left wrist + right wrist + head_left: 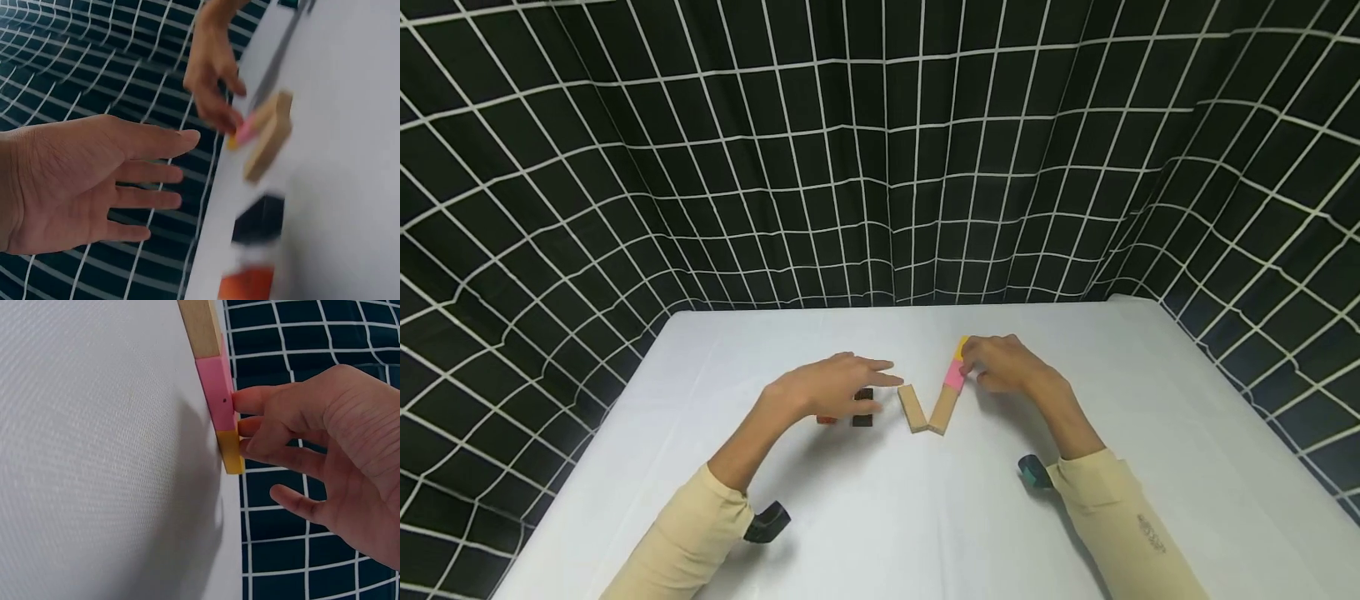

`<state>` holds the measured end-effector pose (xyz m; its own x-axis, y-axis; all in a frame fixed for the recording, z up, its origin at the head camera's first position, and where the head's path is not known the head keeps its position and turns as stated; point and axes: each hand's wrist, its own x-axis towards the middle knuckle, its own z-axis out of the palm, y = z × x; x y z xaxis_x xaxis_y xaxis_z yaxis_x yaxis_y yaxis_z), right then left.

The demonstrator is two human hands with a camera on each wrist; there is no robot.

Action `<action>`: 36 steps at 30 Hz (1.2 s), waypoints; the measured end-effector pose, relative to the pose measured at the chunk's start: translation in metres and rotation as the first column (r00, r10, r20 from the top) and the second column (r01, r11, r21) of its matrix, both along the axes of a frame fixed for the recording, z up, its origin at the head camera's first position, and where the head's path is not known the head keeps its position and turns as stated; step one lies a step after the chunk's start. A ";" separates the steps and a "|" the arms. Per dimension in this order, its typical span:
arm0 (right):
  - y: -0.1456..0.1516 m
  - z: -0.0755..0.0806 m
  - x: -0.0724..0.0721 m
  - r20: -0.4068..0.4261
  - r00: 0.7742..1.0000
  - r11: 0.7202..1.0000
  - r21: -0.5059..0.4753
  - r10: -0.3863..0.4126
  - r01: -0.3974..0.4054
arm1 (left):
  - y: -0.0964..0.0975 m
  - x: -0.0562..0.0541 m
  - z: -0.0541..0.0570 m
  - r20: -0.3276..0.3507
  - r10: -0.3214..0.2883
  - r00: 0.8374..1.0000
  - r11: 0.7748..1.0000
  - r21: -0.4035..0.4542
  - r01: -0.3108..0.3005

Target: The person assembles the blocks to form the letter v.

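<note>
Several small rectangular blocks lie on the white table. A plain wooden block [913, 408] and a second wooden block [943, 409] meet at their near ends in a V. The right-hand leg continues away with a pink block [215, 394] and a yellow block [230, 452], end to end. My right hand [1006, 363] is over these two, its fingertips touching the pink and yellow blocks. To the left, my left hand [831, 387] hovers with fingers extended and nothing in it. Beneath it are a black block [259, 219] and an orange-red block [247, 284], partly hidden in the head view.
A white cloth covers the table [895, 517]. Black curtains [850, 167] with a white grid surround its back and sides. Dark wrist devices stick out by both sleeves, one at the left wrist [767, 522] and one at the right [1034, 472].
</note>
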<state>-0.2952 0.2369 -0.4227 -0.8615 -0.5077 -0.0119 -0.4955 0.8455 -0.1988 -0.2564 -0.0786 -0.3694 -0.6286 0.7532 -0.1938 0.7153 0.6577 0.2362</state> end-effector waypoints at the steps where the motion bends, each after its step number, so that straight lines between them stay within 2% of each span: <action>1: -0.001 0.000 0.000 0.007 1.000 1.000 0.000 0.002 -0.002 | -0.009 -0.002 0.001 -0.010 0.011 1.000 1.000 0.009 -0.011; 6: -0.005 0.001 0.000 0.014 1.000 1.000 0.006 0.001 -0.001 | -0.047 -0.013 -0.008 -0.061 0.013 0.998 0.997 0.074 -0.008; 12: -0.003 0.002 0.002 0.036 0.999 1.000 -0.016 -0.017 0.017 | -0.065 -0.014 -0.031 -0.050 -0.010 0.999 1.000 0.023 0.011; 16: -0.002 0.001 0.003 0.047 0.999 0.999 -0.022 -0.022 0.023 | -0.062 -0.011 -0.045 -0.070 -0.053 0.996 0.999 0.008 0.054; 19: -0.002 0.000 0.003 0.040 0.999 0.999 -0.031 -0.016 0.018 | -0.057 -0.010 -0.050 -0.081 -0.065 0.995 0.998 0.004 0.066; 28: 0.001 -0.002 0.004 0.043 0.999 1.000 -0.025 -0.015 0.016 | -0.040 -0.008 -0.048 -0.106 -0.089 0.990 0.996 -0.041 0.085; 33: -0.001 -0.002 0.004 0.058 0.998 0.999 -0.020 -0.029 0.030 | -0.035 -0.008 -0.049 -0.092 -0.081 0.992 0.996 -0.036 0.078; 36: -0.001 0.001 0.003 0.055 0.998 0.999 -0.014 -0.030 0.031 | -0.033 -0.010 -0.051 -0.111 -0.085 0.990 0.996 -0.028 0.083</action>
